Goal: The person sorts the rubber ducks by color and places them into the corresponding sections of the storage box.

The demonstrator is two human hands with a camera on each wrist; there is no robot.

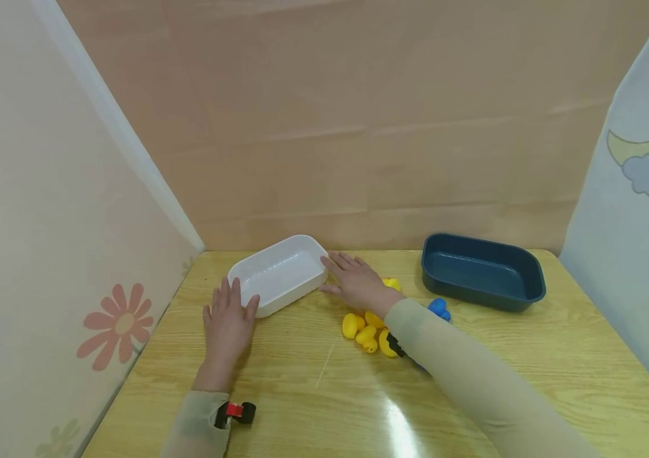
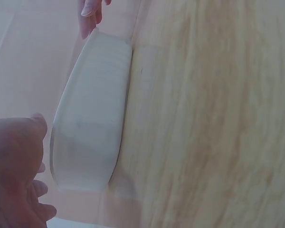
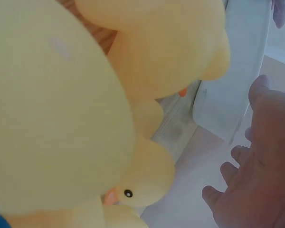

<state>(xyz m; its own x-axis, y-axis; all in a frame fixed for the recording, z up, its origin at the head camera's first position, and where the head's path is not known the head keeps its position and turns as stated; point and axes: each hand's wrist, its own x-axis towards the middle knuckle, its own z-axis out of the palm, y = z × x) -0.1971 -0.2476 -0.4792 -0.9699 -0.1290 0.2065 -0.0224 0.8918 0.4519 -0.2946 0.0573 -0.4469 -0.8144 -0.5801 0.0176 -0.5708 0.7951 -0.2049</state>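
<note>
A white rectangular tray (image 1: 278,273) with rounded corners lies slanted on the table toward the back left. My left hand (image 1: 228,321) is at its near left corner, fingers spread and straight, thumb close to the near wall. At the tray's right end is my right hand (image 1: 355,280), fingers extended toward the rim. Below the right hand and forearm sit several yellow rubber ducks (image 1: 367,334), partly hidden by the sleeve. In the right wrist view, large yellow ducks (image 3: 166,47) fill the foreground, with the white tray (image 3: 232,71) behind them.
A dark blue tray (image 1: 481,270) stands at the back right of the wooden table (image 1: 301,394). Beside the right forearm is a blue duck (image 1: 439,308). A brown paper wall (image 1: 358,127) closes the back, and pale printed panels flank both sides.
</note>
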